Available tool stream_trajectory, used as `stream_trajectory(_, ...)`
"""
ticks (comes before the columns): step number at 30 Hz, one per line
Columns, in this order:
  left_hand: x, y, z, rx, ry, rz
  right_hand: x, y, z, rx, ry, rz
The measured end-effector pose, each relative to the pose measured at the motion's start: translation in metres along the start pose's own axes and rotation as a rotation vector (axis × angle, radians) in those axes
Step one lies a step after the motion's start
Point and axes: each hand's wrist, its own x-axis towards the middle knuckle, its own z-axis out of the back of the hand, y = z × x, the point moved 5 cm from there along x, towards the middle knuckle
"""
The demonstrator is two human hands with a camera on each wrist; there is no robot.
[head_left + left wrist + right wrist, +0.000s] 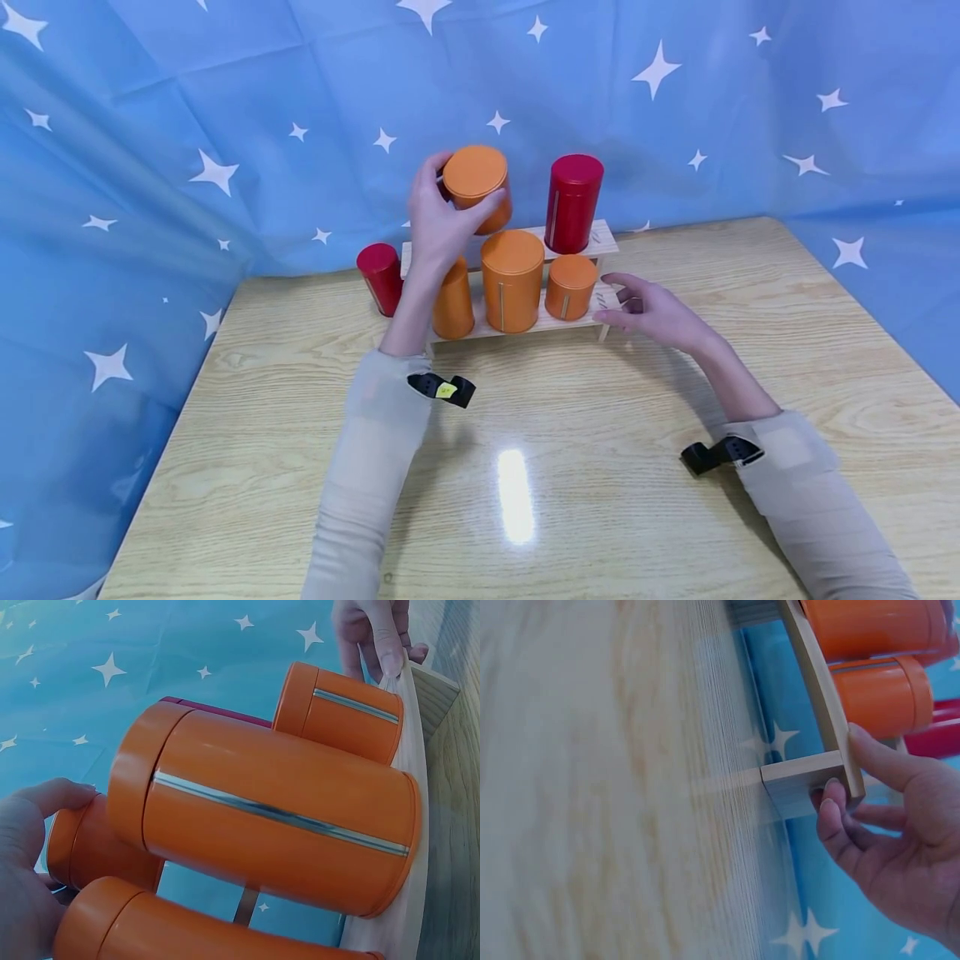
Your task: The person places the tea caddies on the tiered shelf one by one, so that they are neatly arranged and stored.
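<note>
My left hand [441,218] grips a short orange canister [476,177] from its left side, thumb across the front, over the left part of the upper tier of a two-tier wooden rack [553,323]. In the left wrist view this canister [112,855] is partly hidden behind others. My right hand [660,315] holds the right end of the lower tier, thumb on top and fingers curled beneath the shelf board [821,697]. On the lower tier stand an orange canister [453,307] partly behind my left arm, a large one [513,283] and a small one [572,287].
A tall red canister [575,204] stands at the right of the upper tier. Another red canister [381,279] is left of the rack, beside my left forearm. Behind hangs a blue star-print cloth [300,167]. The wooden table [600,483] extends in front.
</note>
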Motion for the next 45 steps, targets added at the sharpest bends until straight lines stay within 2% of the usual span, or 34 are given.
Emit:
stream_trajectory(7, 0.000, 0.006, -0.009, 0.089, 0.059, 0.061, 0.001, 0.001, 0.000, 0.010, 0.007, 0.000)
stream_trajectory(15, 0.001, 0.014, -0.018, 0.122, 0.205, 0.155, 0.002, 0.001, 0.002, 0.008, 0.001, 0.003)
stream_trajectory(26, 0.000, 0.022, -0.022, 0.139, 0.272, 0.256, 0.002, -0.001, 0.001, 0.001, 0.003, -0.003)
stream_trajectory(32, 0.000, 0.022, -0.024, 0.203, 0.313, 0.256, 0.002, 0.000, 0.000, 0.001, 0.004, -0.007)
stream_trajectory(45, 0.001, 0.023, -0.027, 0.165, 0.355, 0.257, 0.001, 0.000, 0.000, 0.001, 0.006, -0.002)
